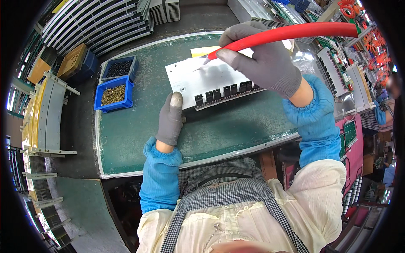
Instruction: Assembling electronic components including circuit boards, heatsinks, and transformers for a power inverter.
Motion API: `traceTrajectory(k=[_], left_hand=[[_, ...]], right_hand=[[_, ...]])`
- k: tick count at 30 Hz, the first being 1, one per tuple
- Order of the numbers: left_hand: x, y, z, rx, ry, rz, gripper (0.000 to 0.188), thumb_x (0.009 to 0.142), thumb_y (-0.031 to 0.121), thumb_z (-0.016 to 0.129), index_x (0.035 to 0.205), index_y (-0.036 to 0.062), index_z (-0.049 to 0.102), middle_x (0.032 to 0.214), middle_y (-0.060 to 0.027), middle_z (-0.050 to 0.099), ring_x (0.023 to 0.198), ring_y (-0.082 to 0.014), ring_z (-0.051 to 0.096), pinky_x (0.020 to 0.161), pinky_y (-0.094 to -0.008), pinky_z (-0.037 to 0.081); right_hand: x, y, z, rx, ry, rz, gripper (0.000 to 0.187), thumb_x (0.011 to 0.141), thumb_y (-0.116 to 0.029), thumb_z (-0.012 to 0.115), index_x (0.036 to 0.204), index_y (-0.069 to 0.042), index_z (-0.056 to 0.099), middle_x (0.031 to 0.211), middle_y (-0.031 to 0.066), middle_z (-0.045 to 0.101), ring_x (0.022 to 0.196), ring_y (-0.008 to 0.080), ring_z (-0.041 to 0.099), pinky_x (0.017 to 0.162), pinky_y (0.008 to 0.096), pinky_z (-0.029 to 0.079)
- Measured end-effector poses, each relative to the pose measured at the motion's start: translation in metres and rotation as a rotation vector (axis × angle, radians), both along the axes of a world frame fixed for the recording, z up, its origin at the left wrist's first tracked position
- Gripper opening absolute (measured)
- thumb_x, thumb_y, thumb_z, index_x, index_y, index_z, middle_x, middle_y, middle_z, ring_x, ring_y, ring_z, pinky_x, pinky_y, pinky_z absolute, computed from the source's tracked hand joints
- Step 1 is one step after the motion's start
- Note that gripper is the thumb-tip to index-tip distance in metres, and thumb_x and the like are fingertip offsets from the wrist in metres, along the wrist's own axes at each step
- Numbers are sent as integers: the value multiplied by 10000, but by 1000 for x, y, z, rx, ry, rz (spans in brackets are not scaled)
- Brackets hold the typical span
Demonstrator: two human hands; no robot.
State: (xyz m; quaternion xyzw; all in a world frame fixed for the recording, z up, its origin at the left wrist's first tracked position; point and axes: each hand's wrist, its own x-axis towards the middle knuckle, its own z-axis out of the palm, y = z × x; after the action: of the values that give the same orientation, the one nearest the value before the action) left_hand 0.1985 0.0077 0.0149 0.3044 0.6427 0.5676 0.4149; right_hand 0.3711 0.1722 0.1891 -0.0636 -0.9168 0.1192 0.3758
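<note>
My left hand (170,120), in a grey glove, grips the near left corner of a flat silver metal plate (185,80), thumb on top. A row of black transistor-like components (216,94) lines the plate's near edge, with a board edge showing below them. My right hand (265,59), also gloved, is closed around a long red-handled tool (291,33). The tool's narrow pale tip points down to the left at the plate's upper face; I cannot tell whether it touches. Part of the plate's right side is hidden by my right hand.
On the green bench mat (139,139), at the left, stand a blue bin (99,95) of small brass-coloured parts and a bin of black parts (121,67). Stacked metal plates (101,25) lie at the far left. Boards with components (333,71) stand at the right.
</note>
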Motion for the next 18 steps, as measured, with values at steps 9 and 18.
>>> traceTrajectory(k=[9,18], left_hand=[[8,5,-2,2,43,113,798,868,826,364,972,82,634,654,27,492,535,-61,380,468,-222,282],[13,5,4,39,39,110,709,867,809,408,918,135,619,568,46,439,481,-59,359,438,-236,235]], right_hand=[[56,33,-6,-173,5,-169,222,842,-254,728,920,-51,684,772,70,684,739,172,680,680,300,531],[110,62,-2,-172,-85,-368,250,857,-266,730,964,-45,685,797,87,694,774,204,684,724,326,536]])
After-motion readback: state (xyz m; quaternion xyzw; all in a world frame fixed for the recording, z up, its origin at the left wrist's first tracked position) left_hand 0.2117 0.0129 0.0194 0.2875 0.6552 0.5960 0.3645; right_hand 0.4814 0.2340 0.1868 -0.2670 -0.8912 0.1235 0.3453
